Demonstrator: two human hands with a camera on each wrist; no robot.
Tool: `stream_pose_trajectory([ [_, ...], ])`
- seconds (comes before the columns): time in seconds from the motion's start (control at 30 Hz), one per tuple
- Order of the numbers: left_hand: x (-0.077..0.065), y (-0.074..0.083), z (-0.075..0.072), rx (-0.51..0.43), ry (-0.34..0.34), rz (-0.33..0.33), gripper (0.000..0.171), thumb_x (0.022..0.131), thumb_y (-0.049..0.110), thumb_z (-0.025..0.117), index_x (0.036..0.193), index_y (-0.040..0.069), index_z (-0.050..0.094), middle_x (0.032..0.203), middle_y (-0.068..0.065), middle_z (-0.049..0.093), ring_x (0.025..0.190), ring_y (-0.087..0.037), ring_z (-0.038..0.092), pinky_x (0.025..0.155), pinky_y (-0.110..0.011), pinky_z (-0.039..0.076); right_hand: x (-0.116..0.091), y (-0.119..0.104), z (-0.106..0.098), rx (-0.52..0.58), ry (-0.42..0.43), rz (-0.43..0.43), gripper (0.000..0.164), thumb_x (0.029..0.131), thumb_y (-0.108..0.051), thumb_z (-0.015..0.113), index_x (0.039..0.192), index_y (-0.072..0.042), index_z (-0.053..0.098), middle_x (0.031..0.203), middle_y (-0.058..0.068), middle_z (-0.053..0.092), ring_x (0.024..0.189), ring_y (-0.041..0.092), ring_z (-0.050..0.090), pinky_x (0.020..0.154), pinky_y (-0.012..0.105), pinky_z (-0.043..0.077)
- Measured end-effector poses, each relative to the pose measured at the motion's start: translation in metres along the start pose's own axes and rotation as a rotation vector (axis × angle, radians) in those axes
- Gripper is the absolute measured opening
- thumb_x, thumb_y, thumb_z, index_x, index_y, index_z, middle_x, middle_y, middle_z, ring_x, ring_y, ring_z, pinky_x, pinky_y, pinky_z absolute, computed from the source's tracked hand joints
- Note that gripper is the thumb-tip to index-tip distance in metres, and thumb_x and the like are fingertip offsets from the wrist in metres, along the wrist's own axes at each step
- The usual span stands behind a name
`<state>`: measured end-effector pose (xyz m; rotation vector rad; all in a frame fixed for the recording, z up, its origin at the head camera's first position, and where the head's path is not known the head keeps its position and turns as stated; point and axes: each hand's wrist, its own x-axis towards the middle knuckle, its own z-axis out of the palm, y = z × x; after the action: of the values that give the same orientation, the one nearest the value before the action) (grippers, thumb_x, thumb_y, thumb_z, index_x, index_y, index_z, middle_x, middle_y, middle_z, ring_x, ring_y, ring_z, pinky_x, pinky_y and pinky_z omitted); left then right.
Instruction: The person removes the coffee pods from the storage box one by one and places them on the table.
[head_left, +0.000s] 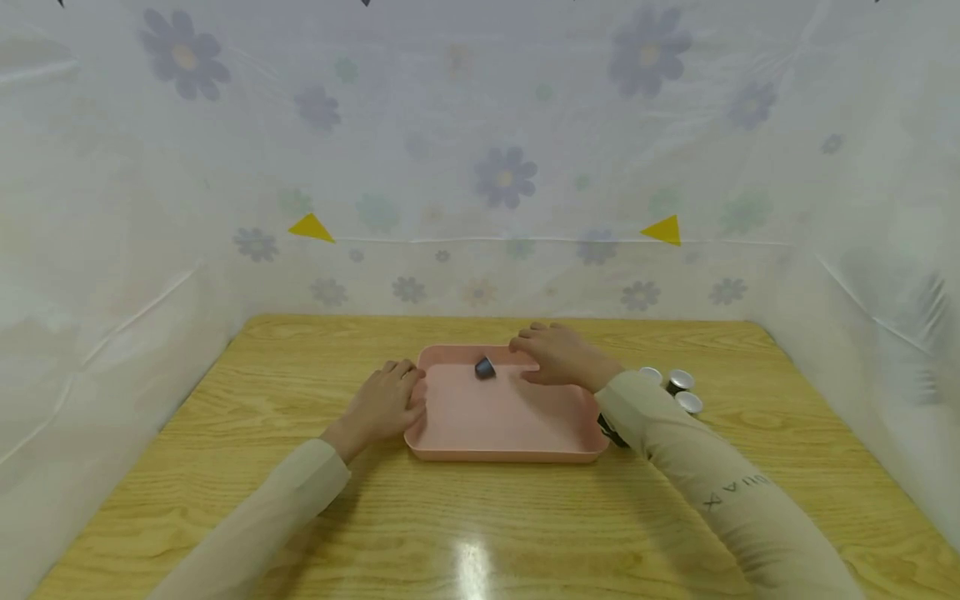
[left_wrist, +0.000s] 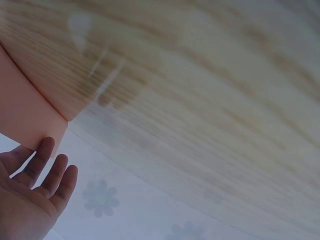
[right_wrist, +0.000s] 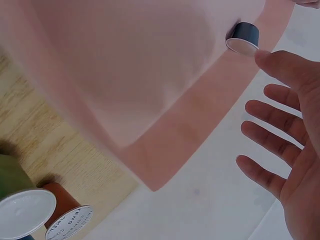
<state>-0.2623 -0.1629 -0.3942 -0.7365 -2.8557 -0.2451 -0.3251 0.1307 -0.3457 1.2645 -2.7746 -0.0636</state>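
A pink rectangular tray (head_left: 510,456) lies on the wooden table. Inside, near its far wall, a dark blue coffee capsule (head_left: 484,368) rests tilted on its side; its pale lid shows in the right wrist view. My left hand (head_left: 386,400) holds the tray's left edge, fingers along the outer wall and thumb over the rim. The left wrist view shows those fingertips (left_wrist: 47,144) at the tray's corner. Above the far right part of the tray hovers my right hand (head_left: 562,357), fingers spread and holding nothing. Its thumb overlaps the capsule's lid edge in the right wrist view.
Several coffee capsules with white lids (head_left: 680,379) stand right of the tray, partly behind the right sleeve. Among them are a green one (right_wrist: 14,175) and an orange-brown one (right_wrist: 61,200). Flower-printed white sheeting (head_left: 450,275) encloses the table's back and sides.
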Motion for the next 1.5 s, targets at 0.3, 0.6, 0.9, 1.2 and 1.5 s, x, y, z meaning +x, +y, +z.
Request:
stream_pose_trajectory([
  [0.3, 0.0, 0.0, 0.0, 0.012, -0.002, -0.004, 0.041, 0.084, 0.028, 0.056, 0.116, 0.003, 0.058, 0.115, -0.01, 0.055, 0.108, -0.03, 0.051, 0.086, -0.044, 0.047, 0.014, -0.008, -0.002, -0.023, -0.027, -0.01, 0.043, 0.08, -0.032, 0.068, 0.118, -0.013, 0.058, 0.109, 0.004, 0.061, 0.101, 0.024, 0.056, 0.086, 0.042, 0.047],
  [0.6, 0.0, 0.0, 0.0, 0.01, -0.004, -0.002, 0.041, 0.084, 0.028, 0.057, 0.117, 0.003, 0.057, 0.115, -0.011, 0.055, 0.108, -0.031, 0.051, 0.088, -0.045, 0.046, 0.023, -0.013, 0.007, -0.022, -0.029, 0.006, 0.04, 0.081, -0.03, 0.066, 0.118, -0.015, 0.058, 0.11, 0.002, 0.061, 0.1, 0.022, 0.056, 0.081, 0.04, 0.048],
  [0.9, 0.0, 0.0, 0.001, 0.003, -0.007, -0.003, 0.041, 0.085, 0.028, 0.056, 0.117, 0.003, 0.057, 0.115, -0.01, 0.055, 0.108, -0.03, 0.051, 0.089, -0.045, 0.045, 0.03, -0.019, 0.016, -0.041, 0.011, 0.005, 0.033, 0.08, -0.028, 0.068, 0.11, -0.017, 0.06, 0.099, -0.001, 0.063, 0.088, 0.019, 0.058, 0.069, 0.034, 0.049],
  [1.2, -0.001, 0.0, 0.001, -0.005, -0.003, -0.003, 0.04, 0.085, 0.028, 0.056, 0.117, 0.003, 0.057, 0.115, -0.01, 0.055, 0.108, -0.03, 0.051, 0.089, -0.045, 0.045, 0.035, -0.024, 0.024, -0.055, 0.015, 0.023, 0.034, 0.081, -0.024, 0.065, 0.113, -0.017, 0.06, 0.099, 0.002, 0.063, 0.089, 0.021, 0.058, 0.069, 0.037, 0.048],
  [1.5, -0.001, -0.001, 0.002, 0.01, 0.002, 0.003, 0.04, 0.085, 0.028, 0.056, 0.117, 0.003, 0.057, 0.114, -0.01, 0.055, 0.107, -0.03, 0.051, 0.089, -0.044, 0.046, 0.039, -0.026, 0.03, -0.066, -0.037, 0.05, 0.038, 0.082, -0.024, 0.064, 0.119, -0.016, 0.056, 0.105, 0.003, 0.062, 0.096, 0.023, 0.058, 0.074, 0.04, 0.048],
])
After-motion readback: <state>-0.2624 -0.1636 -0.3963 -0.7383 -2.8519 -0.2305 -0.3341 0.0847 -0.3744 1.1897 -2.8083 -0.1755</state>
